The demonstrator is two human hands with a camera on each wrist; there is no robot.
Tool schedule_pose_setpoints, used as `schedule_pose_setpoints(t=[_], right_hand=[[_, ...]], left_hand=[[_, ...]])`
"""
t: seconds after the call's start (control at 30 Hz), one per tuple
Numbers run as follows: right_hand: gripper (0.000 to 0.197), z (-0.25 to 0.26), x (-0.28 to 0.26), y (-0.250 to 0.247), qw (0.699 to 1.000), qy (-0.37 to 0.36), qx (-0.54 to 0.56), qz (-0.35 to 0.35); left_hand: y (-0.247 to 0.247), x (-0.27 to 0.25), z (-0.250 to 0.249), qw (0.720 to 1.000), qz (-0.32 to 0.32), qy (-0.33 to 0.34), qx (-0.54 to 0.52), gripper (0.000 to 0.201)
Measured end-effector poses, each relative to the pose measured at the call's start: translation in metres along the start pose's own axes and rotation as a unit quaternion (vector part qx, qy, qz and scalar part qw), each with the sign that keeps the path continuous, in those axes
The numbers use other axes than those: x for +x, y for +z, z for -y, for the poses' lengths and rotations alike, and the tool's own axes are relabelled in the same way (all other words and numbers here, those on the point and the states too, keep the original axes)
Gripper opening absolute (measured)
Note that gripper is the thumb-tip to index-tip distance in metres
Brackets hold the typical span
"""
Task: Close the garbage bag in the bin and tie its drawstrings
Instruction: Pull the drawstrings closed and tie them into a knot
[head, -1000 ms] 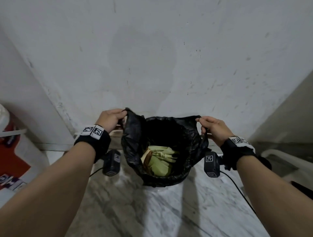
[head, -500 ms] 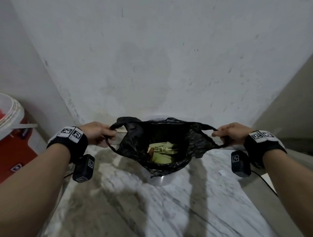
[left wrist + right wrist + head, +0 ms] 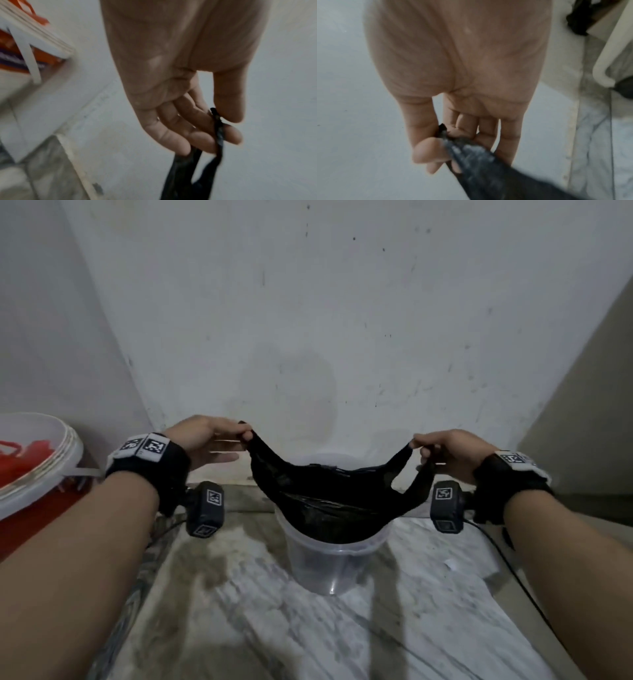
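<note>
A black garbage bag [image 3: 329, 501] sits in a small clear plastic bin [image 3: 329, 563] on the marble floor. Its mouth is pulled flat and wide, hiding what is inside. My left hand [image 3: 209, 440] pinches the bag's left drawstring loop [image 3: 217, 129] between thumb and fingertips, with the other fingers fairly straight. My right hand [image 3: 442, 450] pinches the right drawstring loop [image 3: 464, 147] between thumb and curled fingers. Both hands are raised above the bin's rim and spread apart, so the bag's top hangs stretched between them.
A white wall [image 3: 342, 337] rises just behind the bin. A red and white bucket [image 3: 30, 470] stands at the left. A black cable [image 3: 520, 583] trails over the floor on the right, and a white bar [image 3: 607, 56] shows at the right edge.
Both hands pulled the drawstring loops outward and up. The bag's mouth drew from open to stretched nearly flat, covering the green waste, and the clear bin came into view beneath.
</note>
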State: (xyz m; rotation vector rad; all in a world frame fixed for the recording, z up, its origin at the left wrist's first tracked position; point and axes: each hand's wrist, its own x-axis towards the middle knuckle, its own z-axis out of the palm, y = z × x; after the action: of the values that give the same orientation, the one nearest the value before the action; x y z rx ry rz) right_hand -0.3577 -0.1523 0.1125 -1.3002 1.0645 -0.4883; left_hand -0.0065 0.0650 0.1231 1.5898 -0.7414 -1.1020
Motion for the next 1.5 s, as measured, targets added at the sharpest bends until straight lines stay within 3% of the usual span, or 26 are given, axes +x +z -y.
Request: schedule_pose_setpoints(t=[0.07,0.2,0.3,0.4,0.57,0.67,0.83,0.93,1.03,1.17,1.27,1.5], right_hand=[[0.017,0.006,0.003,0.014,0.999,-0.011,0.05,0.001],[0.016,0.011,0.008,0.041,0.992,-0.021,0.124,0.002],[0.026,0.014,0.01,0.064,0.989,-0.021,0.143,0.038],[0.04,0.018,0.014,0.082,0.99,-0.024,0.124,0.065],[0.043,0.022,0.03,0.1,0.995,-0.057,0.057,0.064],[0.046,0.024,0.036,0.107,0.995,-0.068,0.038,0.06],[0.057,0.022,0.047,0.111,0.994,-0.084,-0.005,0.074],[0.054,0.018,0.05,0.113,0.99,-0.098,-0.027,0.098],[0.049,0.012,0.053,0.113,0.987,-0.105,-0.023,0.121],[0.028,0.006,0.056,0.11,0.991,-0.08,0.005,0.108],[0.019,0.004,0.051,0.108,0.988,-0.087,-0.057,0.111],[0.011,0.006,0.044,0.069,0.985,-0.12,-0.118,0.03]], left_hand=[[0.024,0.008,-0.008,0.999,-0.019,0.035,-0.036,0.01],[0.067,0.025,-0.019,0.995,-0.052,0.074,-0.039,0.023],[0.092,0.036,-0.026,0.996,-0.022,0.082,0.008,0.024],[0.114,0.044,-0.033,0.995,0.02,0.073,0.066,0.029],[0.135,0.057,-0.034,0.991,0.039,0.073,0.101,0.028],[0.14,0.062,-0.036,0.988,0.051,0.069,0.129,0.013],[0.141,0.072,-0.036,0.985,0.023,0.064,0.16,0.008],[0.14,0.075,-0.034,0.982,0.0,0.071,0.175,0.006],[0.137,0.076,-0.035,0.977,0.017,0.082,0.194,0.007],[0.13,0.075,-0.035,0.974,0.034,0.091,0.207,0.007],[0.126,0.071,-0.034,0.97,0.032,0.102,0.22,0.003],[0.099,0.069,-0.019,0.973,-0.036,0.089,0.209,0.01]])
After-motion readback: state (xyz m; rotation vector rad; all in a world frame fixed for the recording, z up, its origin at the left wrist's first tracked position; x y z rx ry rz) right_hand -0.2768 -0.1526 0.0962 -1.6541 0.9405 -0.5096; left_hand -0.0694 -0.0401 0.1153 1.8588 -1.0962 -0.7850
